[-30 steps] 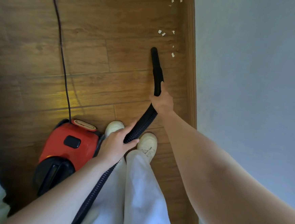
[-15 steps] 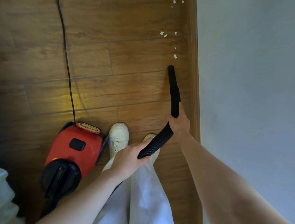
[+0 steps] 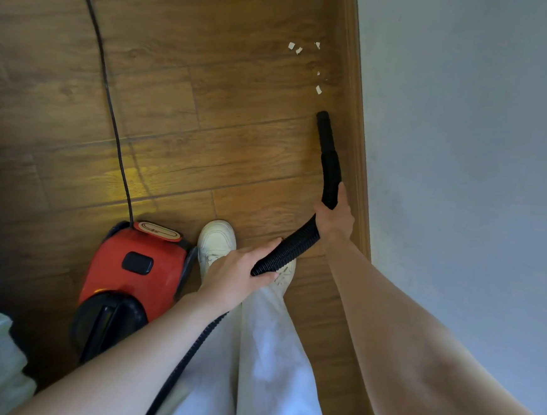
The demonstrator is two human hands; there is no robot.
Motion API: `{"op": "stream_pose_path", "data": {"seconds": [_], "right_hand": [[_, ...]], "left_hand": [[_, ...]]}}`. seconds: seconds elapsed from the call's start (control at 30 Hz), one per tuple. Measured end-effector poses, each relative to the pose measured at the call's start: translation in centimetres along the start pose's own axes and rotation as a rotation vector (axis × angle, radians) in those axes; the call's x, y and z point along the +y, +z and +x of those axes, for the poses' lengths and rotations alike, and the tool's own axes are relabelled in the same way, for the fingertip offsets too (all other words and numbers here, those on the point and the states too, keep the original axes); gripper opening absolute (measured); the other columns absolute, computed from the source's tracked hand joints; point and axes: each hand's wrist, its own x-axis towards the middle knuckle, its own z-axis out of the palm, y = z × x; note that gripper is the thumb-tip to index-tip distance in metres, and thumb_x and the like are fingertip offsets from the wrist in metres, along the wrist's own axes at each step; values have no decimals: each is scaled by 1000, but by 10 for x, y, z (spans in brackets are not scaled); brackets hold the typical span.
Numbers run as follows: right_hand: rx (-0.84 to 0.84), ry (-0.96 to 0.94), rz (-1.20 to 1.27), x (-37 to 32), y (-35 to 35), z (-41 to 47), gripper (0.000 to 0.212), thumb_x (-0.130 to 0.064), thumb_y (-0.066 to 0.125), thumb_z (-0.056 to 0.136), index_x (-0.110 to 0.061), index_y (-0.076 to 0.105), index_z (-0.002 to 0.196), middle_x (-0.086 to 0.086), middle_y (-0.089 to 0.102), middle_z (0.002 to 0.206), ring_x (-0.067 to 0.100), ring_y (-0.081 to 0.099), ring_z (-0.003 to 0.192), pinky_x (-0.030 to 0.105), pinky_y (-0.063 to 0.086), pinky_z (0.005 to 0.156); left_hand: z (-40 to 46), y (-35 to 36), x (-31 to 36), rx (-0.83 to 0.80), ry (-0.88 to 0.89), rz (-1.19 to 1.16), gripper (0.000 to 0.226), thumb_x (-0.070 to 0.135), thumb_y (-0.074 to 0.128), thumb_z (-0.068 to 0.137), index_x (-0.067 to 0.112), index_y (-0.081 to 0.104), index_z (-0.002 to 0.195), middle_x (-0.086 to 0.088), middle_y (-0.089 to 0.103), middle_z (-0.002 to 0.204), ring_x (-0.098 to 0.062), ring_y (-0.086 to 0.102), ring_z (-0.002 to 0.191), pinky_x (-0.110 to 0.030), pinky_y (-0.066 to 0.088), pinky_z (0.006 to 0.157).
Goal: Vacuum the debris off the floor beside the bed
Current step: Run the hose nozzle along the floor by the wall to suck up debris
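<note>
I'm gripping the hose [image 3: 290,248] with my left hand [image 3: 239,270] and right hand [image 3: 335,217], nozzle [image 3: 324,129] nearing scraps [image 3: 318,89] I'm not yet reaching.

Colours: warm brown floor, red and black machine, pale scraps.
Wood-grain brown plank floor [image 3: 240,113]; red canister vacuum cleaner with black front cap and black button [image 3: 133,271]; ribbed black vacuum hose [image 3: 290,249]; thin black power cord [image 3: 110,96]; small off-white paper scraps [image 3: 294,48]; brown wooden skirting board [image 3: 354,115]; pale grey-blue wall [image 3: 466,157]; cream-white sneaker [image 3: 215,238]; white trousers [image 3: 270,354].
</note>
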Motion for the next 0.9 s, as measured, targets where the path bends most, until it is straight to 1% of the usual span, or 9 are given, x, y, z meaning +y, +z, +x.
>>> {"op": "stream_pose_path", "data": {"seconds": [0.13,0.27,0.37,0.47,0.53,0.63,0.7,0.77,0.9], "right_hand": [[53,-21,6,-5,1,-1,72,-24,52,95,-35,12,153,7,49,141,24,54,117,38,51,94],[-40,-106,-45,-26,4,6,71,-25,52,95,-34,12,153,4,51,140,22,55,115,32,50,92],[-107,-158,-98,-46,12,8,71,-22,51,94,-33,12,153,6,53,137,22,56,113,36,50,95],[-119,-185,-153,-63,24,9,73,-25,53,93,-33,12,154,7,57,131,24,58,109,40,51,94],[-107,-170,-169,-69,28,10,73,-26,52,93,-33,11,154,7,58,128,24,59,107,41,52,93],[-61,-131,-134,-66,27,13,73,-28,51,94,-34,10,153,8,58,129,25,59,108,42,51,93],[-23,-106,-147,-61,23,14,72,-29,50,94,-33,9,154,9,57,130,26,58,110,42,51,93],[12,-81,-174,-56,17,16,72,-27,49,95,-32,8,154,9,57,129,26,58,110,41,52,91],[48,-55,-167,-52,14,15,72,-22,49,95,-32,9,154,11,57,127,26,59,107,40,53,88]], "left_hand": [[0,2,2,25,-7,-22,61,38,64,89,51,36,140,13,61,127,-10,61,106,-37,52,87],[5,-3,2,63,-11,-40,62,34,66,89,47,37,141,12,60,129,-9,60,109,-35,51,91],[7,-9,-3,88,-36,-37,62,35,65,89,47,36,142,11,64,119,-9,61,103,-31,51,86],[7,-15,-8,126,-42,-58,63,36,66,88,45,36,143,7,67,111,-12,64,95,-33,52,82],[8,-19,-9,137,-44,-74,63,34,66,89,43,36,144,5,67,113,-13,64,97,-34,53,83],[14,-22,-6,137,-27,-90,62,31,66,89,40,38,143,8,62,126,-11,59,111,-35,49,93],[17,-21,-3,110,-25,-97,60,31,66,90,40,39,143,11,63,124,-10,60,110,-33,49,92],[20,-17,0,98,-27,-99,60,32,66,89,42,39,142,9,65,121,-12,62,105,-35,51,89],[20,-11,1,107,-21,-83,60,35,66,89,43,39,142,8,65,123,-13,62,105,-37,51,89]]}}
